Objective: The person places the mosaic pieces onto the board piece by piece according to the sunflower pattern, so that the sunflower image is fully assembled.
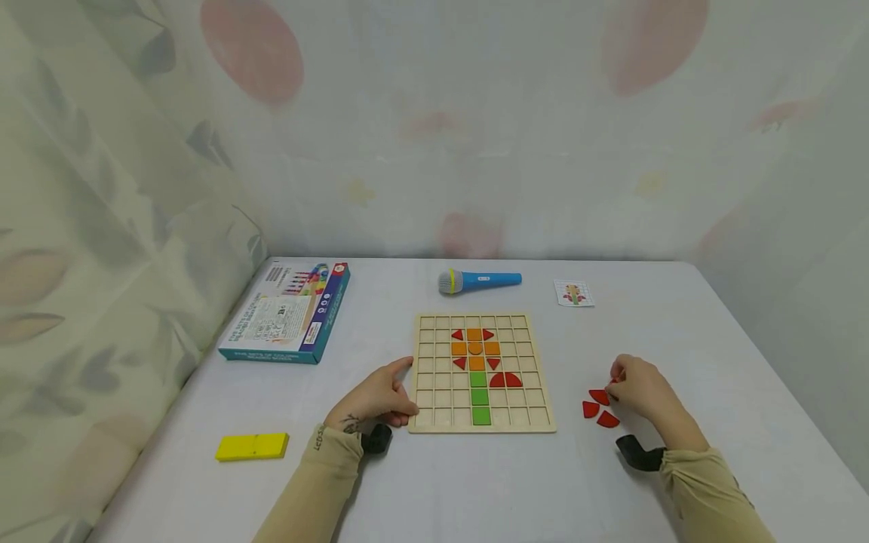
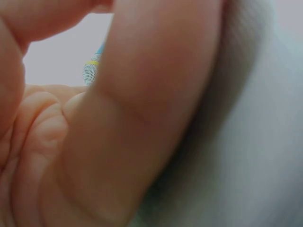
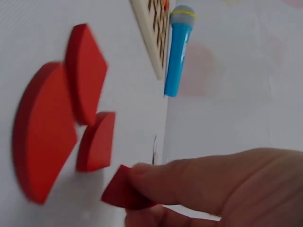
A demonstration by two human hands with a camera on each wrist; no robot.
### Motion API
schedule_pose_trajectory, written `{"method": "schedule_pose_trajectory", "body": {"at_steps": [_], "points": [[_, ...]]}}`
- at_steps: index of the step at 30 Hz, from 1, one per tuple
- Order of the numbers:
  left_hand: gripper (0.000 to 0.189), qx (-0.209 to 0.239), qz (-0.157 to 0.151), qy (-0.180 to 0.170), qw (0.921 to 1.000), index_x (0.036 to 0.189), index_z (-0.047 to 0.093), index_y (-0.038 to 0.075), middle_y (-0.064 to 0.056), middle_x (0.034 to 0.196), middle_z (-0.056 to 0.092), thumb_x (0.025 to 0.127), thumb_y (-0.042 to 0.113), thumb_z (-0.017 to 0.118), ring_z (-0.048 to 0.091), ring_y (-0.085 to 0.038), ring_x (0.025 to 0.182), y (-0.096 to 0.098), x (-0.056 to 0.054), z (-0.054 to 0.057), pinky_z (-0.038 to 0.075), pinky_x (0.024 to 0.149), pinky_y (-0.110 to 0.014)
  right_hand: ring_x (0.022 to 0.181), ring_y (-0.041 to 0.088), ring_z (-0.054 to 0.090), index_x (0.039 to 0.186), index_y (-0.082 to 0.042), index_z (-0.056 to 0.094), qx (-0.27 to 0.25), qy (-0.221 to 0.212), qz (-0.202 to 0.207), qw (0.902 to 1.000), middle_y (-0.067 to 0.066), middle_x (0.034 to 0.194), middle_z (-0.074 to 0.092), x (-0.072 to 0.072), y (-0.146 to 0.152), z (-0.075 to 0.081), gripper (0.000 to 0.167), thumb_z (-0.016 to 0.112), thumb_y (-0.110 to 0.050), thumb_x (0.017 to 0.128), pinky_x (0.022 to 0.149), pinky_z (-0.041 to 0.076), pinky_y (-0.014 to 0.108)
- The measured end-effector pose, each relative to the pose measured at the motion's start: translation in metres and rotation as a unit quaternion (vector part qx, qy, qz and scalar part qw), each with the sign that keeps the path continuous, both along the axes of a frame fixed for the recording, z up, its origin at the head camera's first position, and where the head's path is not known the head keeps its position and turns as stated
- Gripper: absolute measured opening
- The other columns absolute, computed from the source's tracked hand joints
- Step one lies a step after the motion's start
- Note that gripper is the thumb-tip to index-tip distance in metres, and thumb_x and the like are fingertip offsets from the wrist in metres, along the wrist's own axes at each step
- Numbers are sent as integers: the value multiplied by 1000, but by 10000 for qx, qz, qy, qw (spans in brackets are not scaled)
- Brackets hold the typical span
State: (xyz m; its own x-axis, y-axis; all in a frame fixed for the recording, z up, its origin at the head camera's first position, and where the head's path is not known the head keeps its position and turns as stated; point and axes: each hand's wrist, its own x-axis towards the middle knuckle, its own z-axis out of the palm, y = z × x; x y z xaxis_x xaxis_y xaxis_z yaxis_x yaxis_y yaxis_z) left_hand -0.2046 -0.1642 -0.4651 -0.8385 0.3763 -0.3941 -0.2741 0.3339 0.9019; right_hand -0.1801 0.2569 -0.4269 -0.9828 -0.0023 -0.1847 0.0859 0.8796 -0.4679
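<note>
Thumb and fingertips of my right hand (image 1: 641, 388) pinch a red quarter-circle piece (image 3: 127, 191), seen best in the right wrist view. Beside it on the table lie three more red quarter-circle pieces (image 3: 45, 135). My left hand (image 1: 376, 396) touches the left edge of a wooden grid board (image 1: 434, 411), index finger stretched out and thumb lower down. On the board, orange squares (image 1: 474, 334) surround an orange round piece (image 1: 475, 348), with small red triangles at the corners. Green squares (image 1: 479, 397) run down below, and two red quarter-circles (image 1: 505, 380) sit right of the top one.
Behind the board lies a blue toy microphone (image 1: 485, 280). A small pattern card (image 1: 574, 293) is at the back right. A boxed set (image 1: 285, 313) lies at the back left, and a yellow block (image 1: 252, 446) at the front left.
</note>
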Motion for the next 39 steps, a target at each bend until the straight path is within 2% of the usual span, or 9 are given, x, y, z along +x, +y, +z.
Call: {"method": "schedule_pose_trajectory", "body": {"at_steps": [4,8,14,20,24,31,39], "points": [[103,50,29,-23,10000,149,14,11,-8,64,59,68,-3,75,57,-12,46,0,0,0,51,45,-25,71,22,55,104,3,60,-350,267,-138,9989,17,87,63,-4,-9,5,24,62,-9,84,57,46,30],[103,58,46,-10,10000,149,14,11,-8,64,59,68,-3,75,57,-12,46,1,0,1,51,44,-25,74,20,59,105,2,63,-837,462,-275,9950,16,89,66,-8,-26,10,22,60,-10,86,61,50,30],[103,81,-5,-11,10000,149,13,11,-8,63,59,68,-3,75,57,-12,46,0,1,1,50,44,-25,77,19,63,110,3,62,-1756,261,-404,9833,16,95,66,-14,-57,15,25,59,-7,87,70,55,32],[103,86,-18,-55,9999,149,12,12,-7,63,60,68,-2,75,57,-11,46,1,1,2,50,44,-24,72,15,63,106,6,63,-2486,95,-152,9684,16,92,67,-17,-87,9,22,61,-1,84,67,56,29],[103,30,-43,9,10000,149,13,12,-7,63,59,69,-1,75,57,-12,46,1,1,2,51,45,-25,70,14,58,101,3,66,-2476,9,21,9689,10,85,66,-16,-105,1,20,65,-2,82,63,54,25],[103,70,-30,22,10000,149,12,13,-7,63,59,68,-2,74,57,-11,46,0,1,1,50,44,-24,72,17,50,89,-4,71,-2093,-46,321,9773,4,77,61,-15,-126,-11,11,70,-5,78,62,43,25],[102,-43,-21,69,10000,149,14,13,-8,65,59,69,-1,75,57,-11,46,0,0,1,51,45,-25,72,16,51,84,-6,72,-1893,-168,390,9810,2,76,62,-13,-136,-19,8,71,-5,76,62,44,25]]}}
